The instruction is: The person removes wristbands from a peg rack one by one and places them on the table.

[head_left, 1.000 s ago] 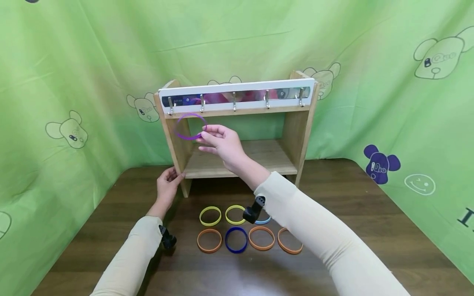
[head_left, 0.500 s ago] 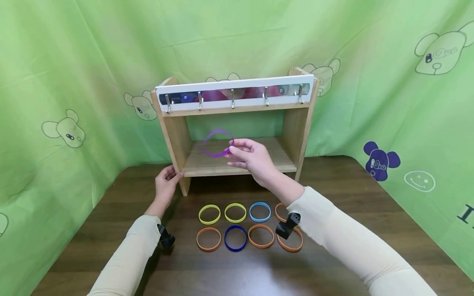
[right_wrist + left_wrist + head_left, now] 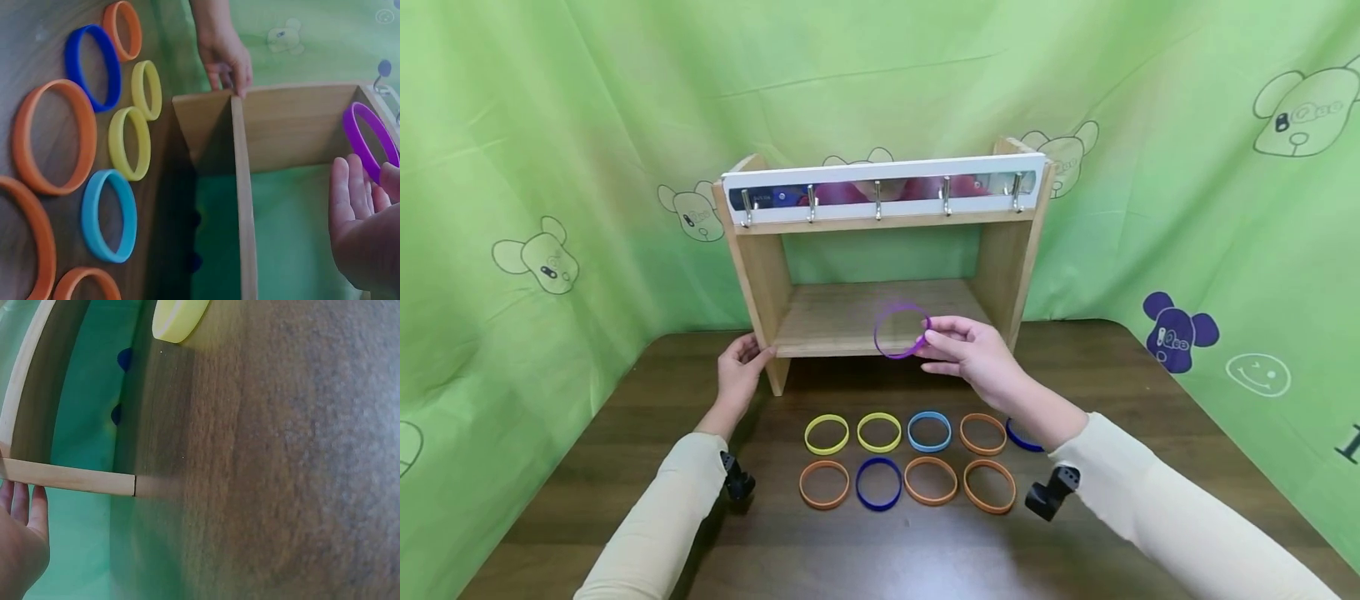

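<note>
My right hand (image 3: 973, 354) pinches a purple silicone wristband (image 3: 897, 357) between thumb and fingers, in front of the shelf of a small wooden rack (image 3: 850, 312). In the right wrist view the purple wristband (image 3: 355, 139) stands tilted above the fingers, and the thumb is partly cut off by the frame. My left hand (image 3: 739, 379) grips the rack's left side panel low down, thumb at the front edge. Close up, the left wrist view has that hand's (image 3: 25, 544) fingers against the panel (image 3: 75, 478). Metal hooks (image 3: 878, 200) line the white board (image 3: 880, 167) at the rack's top; nothing hangs on them.
Before the rack, wristbands lie in two rows on the brown table (image 3: 760, 542): yellow (image 3: 827, 452), light blue (image 3: 929, 449), orange (image 3: 824, 507) and dark blue (image 3: 878, 507). My right wrist partly covers another dark blue wristband (image 3: 1026, 446). A green curtain (image 3: 880, 75) stands behind.
My right hand has moved right and down with the purple wristband, from just under the left hooks to the shelf's front edge. The left hand has stayed at the panel.
</note>
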`<state>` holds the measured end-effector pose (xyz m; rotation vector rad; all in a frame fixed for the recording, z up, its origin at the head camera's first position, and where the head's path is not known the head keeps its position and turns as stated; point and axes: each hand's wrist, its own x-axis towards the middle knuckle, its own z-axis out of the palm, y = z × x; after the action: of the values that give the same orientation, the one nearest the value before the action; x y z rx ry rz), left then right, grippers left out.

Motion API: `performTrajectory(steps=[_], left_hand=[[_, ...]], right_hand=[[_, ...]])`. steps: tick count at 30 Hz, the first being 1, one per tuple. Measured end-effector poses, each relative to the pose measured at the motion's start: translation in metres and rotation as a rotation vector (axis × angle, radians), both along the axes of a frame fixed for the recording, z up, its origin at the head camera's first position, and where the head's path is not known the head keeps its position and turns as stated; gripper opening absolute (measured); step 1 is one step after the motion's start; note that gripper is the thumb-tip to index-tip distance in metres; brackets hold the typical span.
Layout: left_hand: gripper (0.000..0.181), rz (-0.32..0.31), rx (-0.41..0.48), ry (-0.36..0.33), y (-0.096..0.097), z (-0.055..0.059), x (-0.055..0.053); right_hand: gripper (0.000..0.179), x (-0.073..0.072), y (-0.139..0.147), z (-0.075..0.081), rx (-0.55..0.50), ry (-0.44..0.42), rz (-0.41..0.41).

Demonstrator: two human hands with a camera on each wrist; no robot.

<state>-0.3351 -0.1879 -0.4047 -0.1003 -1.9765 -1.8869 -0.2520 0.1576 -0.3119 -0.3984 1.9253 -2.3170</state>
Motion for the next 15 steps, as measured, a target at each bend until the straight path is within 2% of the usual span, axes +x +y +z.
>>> performTrajectory(steps=[7,15], left_hand=[[0.038,-0.017,0.009,-0.024,0.0,0.003,0.003],[0.035,-0.021,-0.025,-0.018,0.006,0.024,0.022]], right_hand=[[0.015,0.011,0.027,-0.01,0.057,-0.007,0.024],[0.018,0.026,0.058,-0.026,0.139,-0.039,0.014]])
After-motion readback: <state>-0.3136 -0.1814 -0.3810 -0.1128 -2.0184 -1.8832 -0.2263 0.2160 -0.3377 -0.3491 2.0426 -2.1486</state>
